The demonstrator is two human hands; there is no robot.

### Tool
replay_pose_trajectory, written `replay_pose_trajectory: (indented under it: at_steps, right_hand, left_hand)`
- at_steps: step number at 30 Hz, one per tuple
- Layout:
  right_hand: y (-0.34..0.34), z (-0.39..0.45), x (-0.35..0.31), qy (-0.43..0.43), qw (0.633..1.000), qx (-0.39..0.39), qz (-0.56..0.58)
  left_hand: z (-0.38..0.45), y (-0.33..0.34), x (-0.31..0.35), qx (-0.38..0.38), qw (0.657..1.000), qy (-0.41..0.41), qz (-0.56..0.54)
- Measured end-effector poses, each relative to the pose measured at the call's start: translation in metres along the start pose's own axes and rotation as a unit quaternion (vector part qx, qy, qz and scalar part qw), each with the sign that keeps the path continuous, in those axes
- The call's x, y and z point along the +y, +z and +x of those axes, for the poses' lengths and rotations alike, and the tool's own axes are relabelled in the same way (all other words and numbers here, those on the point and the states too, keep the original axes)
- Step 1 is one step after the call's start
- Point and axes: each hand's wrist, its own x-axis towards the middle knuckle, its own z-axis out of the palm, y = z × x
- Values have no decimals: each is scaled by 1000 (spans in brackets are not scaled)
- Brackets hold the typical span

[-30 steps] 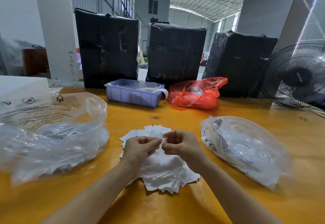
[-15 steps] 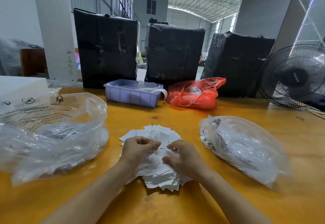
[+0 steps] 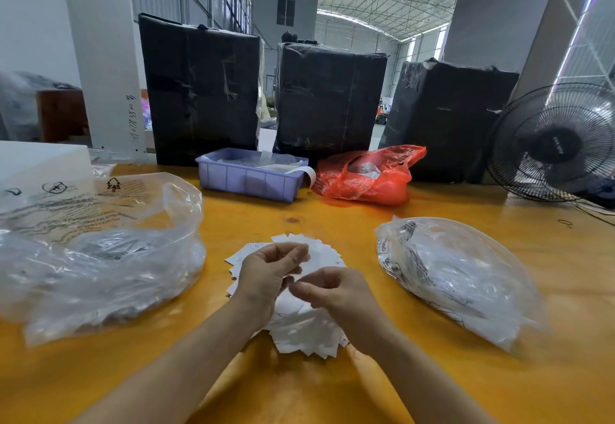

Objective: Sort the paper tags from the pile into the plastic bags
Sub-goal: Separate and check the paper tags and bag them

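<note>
Pile: white paper tags (image 3: 299,330) fanned on the yellow table (image 3: 332,390), directly under both your hands | Left hand (image 3: 266,273): fingers curled, seemingly pinching a tag above the pile | Right hand (image 3: 332,293): fingers curled; whether it holds anything, cannot tell | Bags: left clear plastic bag (image 3: 100,257) lies nearer your left hand, right clear plastic bag (image 3: 459,277) nearer your right.
</note>
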Motion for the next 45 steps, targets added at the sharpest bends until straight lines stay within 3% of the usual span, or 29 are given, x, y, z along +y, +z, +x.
replay_pose_trajectory:
  at_steps: [6,11,13,18,21,24,28,38,42,45]
  right_hand:
    - [-12,6,-1,29,990,89,105]
    - [-12,10,-2,-25,996,77,-36]
    - [-6,12,-1,-43,993,55,-93]
    - [0,15,5,-116,964,83,-226]
    - [11,12,11,-131,944,-7,-303]
    - [19,14,17,-144,897,-64,-412]
    - [10,17,21,-157,914,-34,-373]
    - [-14,16,21,-151,935,-108,-304]
    - [-15,11,21,-172,928,-85,-320]
    - [-14,7,19,-208,922,-27,-327]
  left_hand:
    - [5,-9,1,4,998,24,53]
    - [6,-18,6,-109,981,3,160]
    - [5,-19,6,-122,973,2,196]
    - [13,-29,9,-22,982,42,185]
    - [17,-36,9,46,985,50,159]
    - [18,-39,6,76,983,49,159]
    - [18,-36,9,74,982,55,165]
    - [15,-27,6,49,991,14,124]
    - [10,-27,3,56,993,21,99]
    - [4,-29,-1,53,992,26,108]
